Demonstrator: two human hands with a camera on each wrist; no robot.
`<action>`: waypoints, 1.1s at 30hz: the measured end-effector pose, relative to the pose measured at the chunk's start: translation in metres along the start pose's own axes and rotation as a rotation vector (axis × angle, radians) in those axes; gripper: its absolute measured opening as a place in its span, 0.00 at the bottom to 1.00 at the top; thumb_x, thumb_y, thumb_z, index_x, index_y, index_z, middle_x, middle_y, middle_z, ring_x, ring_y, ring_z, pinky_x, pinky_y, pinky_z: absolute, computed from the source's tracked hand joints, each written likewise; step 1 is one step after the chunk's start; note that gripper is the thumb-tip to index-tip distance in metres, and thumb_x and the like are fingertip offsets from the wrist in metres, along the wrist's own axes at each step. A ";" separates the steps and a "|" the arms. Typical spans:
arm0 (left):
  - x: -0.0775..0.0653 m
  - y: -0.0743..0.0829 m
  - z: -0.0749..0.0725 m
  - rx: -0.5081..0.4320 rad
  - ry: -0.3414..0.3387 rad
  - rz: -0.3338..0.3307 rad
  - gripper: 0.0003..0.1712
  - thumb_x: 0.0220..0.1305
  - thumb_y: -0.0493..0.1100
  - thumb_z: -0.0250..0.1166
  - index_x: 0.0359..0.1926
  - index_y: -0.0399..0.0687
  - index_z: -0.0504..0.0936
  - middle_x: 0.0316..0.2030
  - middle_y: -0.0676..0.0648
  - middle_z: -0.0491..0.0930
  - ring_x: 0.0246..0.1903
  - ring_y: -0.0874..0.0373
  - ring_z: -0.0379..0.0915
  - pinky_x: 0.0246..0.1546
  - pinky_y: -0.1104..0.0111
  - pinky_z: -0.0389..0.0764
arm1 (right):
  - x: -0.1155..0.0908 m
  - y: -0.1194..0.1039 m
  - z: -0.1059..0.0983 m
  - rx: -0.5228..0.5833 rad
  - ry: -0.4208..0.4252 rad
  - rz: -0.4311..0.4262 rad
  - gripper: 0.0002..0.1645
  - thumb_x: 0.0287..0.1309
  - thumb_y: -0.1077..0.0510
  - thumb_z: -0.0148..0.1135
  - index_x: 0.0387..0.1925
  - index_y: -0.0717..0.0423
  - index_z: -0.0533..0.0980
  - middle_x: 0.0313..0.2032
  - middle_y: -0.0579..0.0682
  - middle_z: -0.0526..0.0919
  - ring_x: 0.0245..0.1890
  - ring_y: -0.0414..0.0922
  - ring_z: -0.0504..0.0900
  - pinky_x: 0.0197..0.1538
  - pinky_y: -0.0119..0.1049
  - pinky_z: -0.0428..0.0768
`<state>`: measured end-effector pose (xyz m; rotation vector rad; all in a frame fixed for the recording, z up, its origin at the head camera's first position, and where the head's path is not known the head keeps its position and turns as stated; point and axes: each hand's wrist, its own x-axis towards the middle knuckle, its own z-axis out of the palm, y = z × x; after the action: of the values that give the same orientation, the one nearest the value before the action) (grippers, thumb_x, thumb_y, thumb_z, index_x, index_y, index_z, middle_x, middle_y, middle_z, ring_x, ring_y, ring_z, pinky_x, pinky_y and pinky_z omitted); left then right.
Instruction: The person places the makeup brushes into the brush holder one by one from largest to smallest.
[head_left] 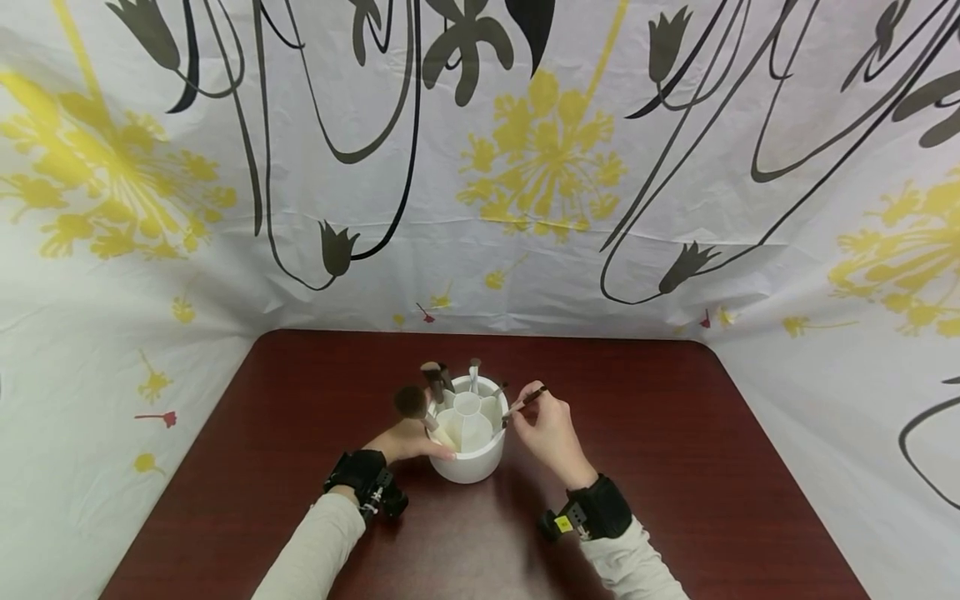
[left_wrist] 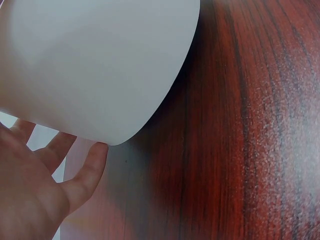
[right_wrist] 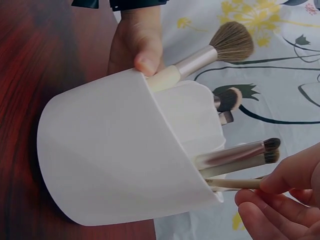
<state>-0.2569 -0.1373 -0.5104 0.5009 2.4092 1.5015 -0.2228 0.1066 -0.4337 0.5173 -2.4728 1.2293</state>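
Observation:
A white round makeup brush holder with inner compartments stands on the table. My left hand holds its left side, the thumb at the rim; in the left wrist view, fingers touch the white wall. At the holder's right rim, my right hand pinches a thin makeup brush between thumb and fingers. That brush's lower end is inside the holder. A large fluffy brush leans out near my left thumb. Several smaller brushes, among them a dark-tipped brush, stand in other compartments.
The dark red wooden table extends around the holder on all sides. Behind it hangs a white cloth with yellow and grey flower prints. Each wrist wears a black camera band.

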 end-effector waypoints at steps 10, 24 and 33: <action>0.000 0.002 0.001 -0.008 0.007 0.004 0.68 0.33 0.51 0.78 0.67 0.32 0.43 0.66 0.33 0.50 0.52 0.45 0.65 0.52 0.52 0.67 | -0.002 -0.001 0.001 -0.027 -0.049 0.049 0.12 0.47 0.71 0.61 0.31 0.56 0.69 0.28 0.48 0.79 0.29 0.41 0.79 0.29 0.29 0.76; 0.001 -0.001 0.000 0.003 0.006 0.008 0.70 0.33 0.51 0.78 0.67 0.31 0.42 0.66 0.33 0.48 0.52 0.45 0.66 0.52 0.53 0.67 | -0.004 0.003 0.003 -0.033 -0.071 0.050 0.12 0.47 0.71 0.61 0.31 0.56 0.70 0.29 0.49 0.79 0.29 0.40 0.79 0.28 0.29 0.76; 0.004 -0.001 0.000 0.040 0.023 -0.004 0.69 0.32 0.51 0.78 0.67 0.32 0.44 0.65 0.33 0.52 0.51 0.46 0.67 0.51 0.55 0.68 | -0.004 0.007 0.001 -0.051 -0.042 0.042 0.11 0.45 0.69 0.63 0.30 0.57 0.71 0.27 0.48 0.79 0.26 0.39 0.77 0.29 0.32 0.77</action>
<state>-0.2607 -0.1358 -0.5116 0.4902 2.4608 1.4679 -0.2223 0.1107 -0.4408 0.4852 -2.5552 1.1799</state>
